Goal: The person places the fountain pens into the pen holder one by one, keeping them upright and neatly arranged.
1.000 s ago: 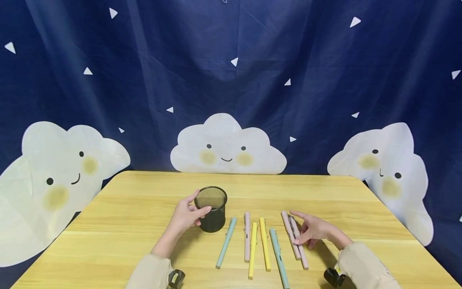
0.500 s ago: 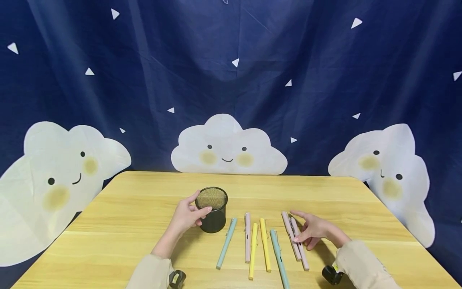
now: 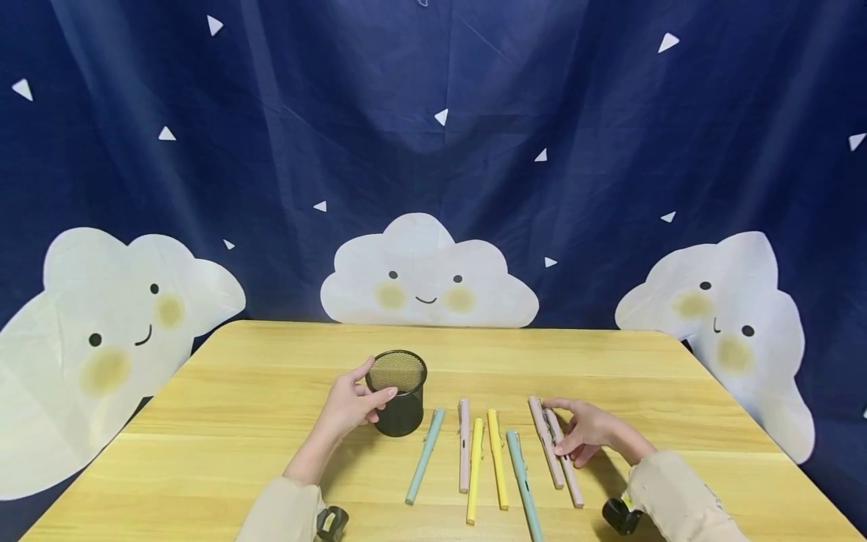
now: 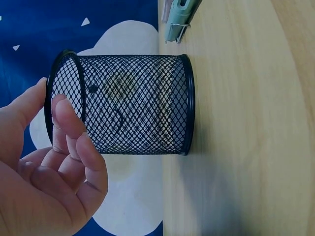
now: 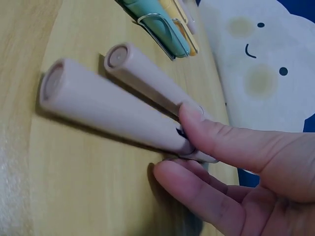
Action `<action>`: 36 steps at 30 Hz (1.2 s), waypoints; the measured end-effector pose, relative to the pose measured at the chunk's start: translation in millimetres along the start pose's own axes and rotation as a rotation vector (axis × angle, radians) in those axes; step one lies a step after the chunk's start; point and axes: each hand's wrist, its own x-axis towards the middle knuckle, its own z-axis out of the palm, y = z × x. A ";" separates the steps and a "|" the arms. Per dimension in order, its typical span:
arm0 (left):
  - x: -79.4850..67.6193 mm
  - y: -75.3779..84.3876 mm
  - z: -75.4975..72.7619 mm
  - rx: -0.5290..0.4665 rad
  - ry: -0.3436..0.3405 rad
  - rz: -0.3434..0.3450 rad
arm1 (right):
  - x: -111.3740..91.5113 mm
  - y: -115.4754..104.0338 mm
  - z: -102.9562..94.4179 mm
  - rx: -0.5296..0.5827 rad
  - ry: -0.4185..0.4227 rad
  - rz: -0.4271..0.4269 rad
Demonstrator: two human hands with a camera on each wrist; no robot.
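A black wire-mesh pen holder (image 3: 400, 415) stands upright on the table. My left hand (image 3: 347, 406) holds it at the rim, thumb on the near side and index finger on the far side. In the left wrist view, mesh shows behind the bent fingers (image 4: 91, 162). Toward the right lie two pale pink pens side by side. My right hand (image 3: 592, 429) pinches the rightmost pink pen (image 3: 569, 474) between thumb and fingers. The other pink pen (image 3: 546, 444) lies just left of it, close to the thumb (image 5: 216, 135) in the right wrist view.
Between the hands lie a teal pen (image 3: 424, 456), a pink pen (image 3: 463, 448), two yellow pens, one (image 3: 476, 470) nearer me and one (image 3: 497, 459) farther, and another teal pen (image 3: 523, 485). A dark blue cloud-print curtain (image 3: 433, 165) hangs behind the wooden table (image 3: 223, 421).
My right index finger has bent in toward the rightmost pink pen, and that pen has shifted slightly right, away from its neighbour. The left hand and pen holder stay put.
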 end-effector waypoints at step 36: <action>0.5 0.2 -0.7 0.007 -0.018 0.014 | -3.6 -6.2 -9.5 0.167 -0.054 -0.195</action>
